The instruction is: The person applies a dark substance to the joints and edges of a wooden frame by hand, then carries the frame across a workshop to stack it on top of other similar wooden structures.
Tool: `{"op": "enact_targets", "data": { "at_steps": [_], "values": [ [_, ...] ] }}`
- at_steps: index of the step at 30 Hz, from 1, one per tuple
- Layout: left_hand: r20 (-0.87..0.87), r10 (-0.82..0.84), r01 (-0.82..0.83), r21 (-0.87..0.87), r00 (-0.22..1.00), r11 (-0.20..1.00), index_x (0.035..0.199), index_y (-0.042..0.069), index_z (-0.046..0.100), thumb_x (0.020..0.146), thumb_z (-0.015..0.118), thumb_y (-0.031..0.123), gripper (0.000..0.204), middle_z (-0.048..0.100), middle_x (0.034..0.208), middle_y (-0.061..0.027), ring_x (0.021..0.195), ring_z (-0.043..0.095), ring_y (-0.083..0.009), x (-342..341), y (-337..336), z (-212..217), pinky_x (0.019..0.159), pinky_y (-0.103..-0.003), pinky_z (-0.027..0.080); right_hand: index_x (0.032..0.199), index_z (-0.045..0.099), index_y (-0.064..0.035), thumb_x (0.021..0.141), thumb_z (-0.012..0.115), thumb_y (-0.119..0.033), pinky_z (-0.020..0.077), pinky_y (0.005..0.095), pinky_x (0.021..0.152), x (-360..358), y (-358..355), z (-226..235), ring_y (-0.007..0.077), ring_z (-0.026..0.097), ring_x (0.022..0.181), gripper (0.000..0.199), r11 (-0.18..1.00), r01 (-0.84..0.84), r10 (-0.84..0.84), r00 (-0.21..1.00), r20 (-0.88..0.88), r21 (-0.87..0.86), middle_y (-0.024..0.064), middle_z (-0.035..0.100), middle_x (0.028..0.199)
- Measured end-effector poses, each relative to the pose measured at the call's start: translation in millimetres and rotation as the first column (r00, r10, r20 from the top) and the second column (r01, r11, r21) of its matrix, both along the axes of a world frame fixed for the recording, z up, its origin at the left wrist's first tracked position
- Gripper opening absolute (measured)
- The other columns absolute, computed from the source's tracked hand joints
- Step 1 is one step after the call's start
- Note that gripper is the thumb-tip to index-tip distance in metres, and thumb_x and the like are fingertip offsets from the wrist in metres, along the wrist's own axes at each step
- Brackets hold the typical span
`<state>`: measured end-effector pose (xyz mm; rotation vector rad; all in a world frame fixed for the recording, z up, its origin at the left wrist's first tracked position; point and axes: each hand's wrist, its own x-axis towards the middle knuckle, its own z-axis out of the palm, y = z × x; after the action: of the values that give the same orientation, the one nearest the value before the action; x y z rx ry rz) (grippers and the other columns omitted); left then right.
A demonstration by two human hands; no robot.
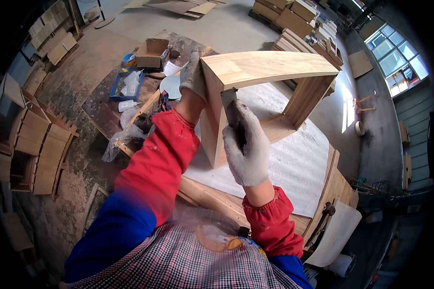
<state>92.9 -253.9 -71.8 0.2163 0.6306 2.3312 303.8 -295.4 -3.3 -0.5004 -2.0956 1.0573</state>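
Note:
A pale wooden box frame (pixel 275 67), open through the middle and curved along its top board, stands tilted on a white foam sheet (pixel 294 178). My left hand (pixel 194 77), in a grey work glove, lies against the outside of its left board with the fingers stretched upward; the palm is hidden. In a whitish glove, my right hand (pixel 248 147) is closed around a dark grey folded piece of sandpaper (pixel 230 103). The sandpaper touches the front edge of the left board, just below the top corner.
Left of the frame, a dark worktable (pixel 103 106) carries a cardboard box (pixel 152 53), a blue tray (pixel 127 85), a white bottle (pixel 128 105) and crumpled plastic (pixel 120 139). Wooden boards (pixel 217 200) edge the foam sheet. Wooden cabinets (pixel 38 144) stand far left; stacked boxes (pixel 284 17) stand behind.

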Motion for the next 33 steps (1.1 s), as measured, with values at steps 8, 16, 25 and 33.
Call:
{"op": "enact_targets", "data": {
  "at_steps": [8,16,25,33],
  "values": [
    [-0.002,-0.175,0.173,0.177,0.984,0.969,0.121,0.002,0.051,0.096,0.043,0.044,0.050,0.059,0.113,-0.0108,0.101,0.056,-0.0231,-5.2,0.8,-1.9,0.089,-0.033,0.045,0.120,0.054,-0.0008,0.080,0.058,-0.003,0.0492,0.0388,0.082,3.6,0.3,10.2,0.0358,0.061,0.097,0.040,0.995,0.025,-0.026,1.000,0.011,0.095,0.0210,0.061,0.107],
    [-0.015,-0.066,0.066,0.036,0.998,0.997,0.117,0.005,0.056,0.095,0.047,0.046,0.047,0.059,0.111,-0.0084,0.098,0.057,-0.0204,4.5,-0.7,7.7,0.085,-0.031,0.046,0.117,0.057,-0.0044,0.080,0.056,-0.002,0.0500,0.0384,0.077,7.8,4.6,21.6,0.0336,0.062,0.091,0.037,0.982,0.057,-0.057,0.998,-0.004,0.181,0.0185,0.063,0.101],
    [-0.283,0.060,-0.175,-0.401,0.957,0.899,0.104,0.004,0.063,0.083,0.056,0.060,0.060,0.062,0.097,-0.0090,0.090,0.056,-0.0216,-21.1,69.2,-53.8,0.081,-0.033,0.045,0.123,0.052,0.0032,0.083,0.051,0.007,0.0461,0.0287,0.084,14.8,-7.6,34.6,0.0177,0.059,0.091,0.040,0.998,0.059,-0.060,0.971,0.231,0.010,0.0140,0.062,0.110],
    [-0.432,0.187,-0.286,-0.177,0.882,0.942,0.109,-0.001,0.057,0.096,0.038,0.023,0.033,0.062,0.100,-0.0124,0.097,0.058,-0.0251,63.3,54.5,-21.4,0.090,-0.038,0.043,0.128,0.048,-0.0026,0.085,0.061,-0.038,0.0397,0.0265,0.045,104.0,-50.6,76.2,0.0107,0.051,0.055,0.058,0.858,-0.333,0.456,0.845,0.281,-0.392,0.0042,0.057,0.075]
  ]
}}
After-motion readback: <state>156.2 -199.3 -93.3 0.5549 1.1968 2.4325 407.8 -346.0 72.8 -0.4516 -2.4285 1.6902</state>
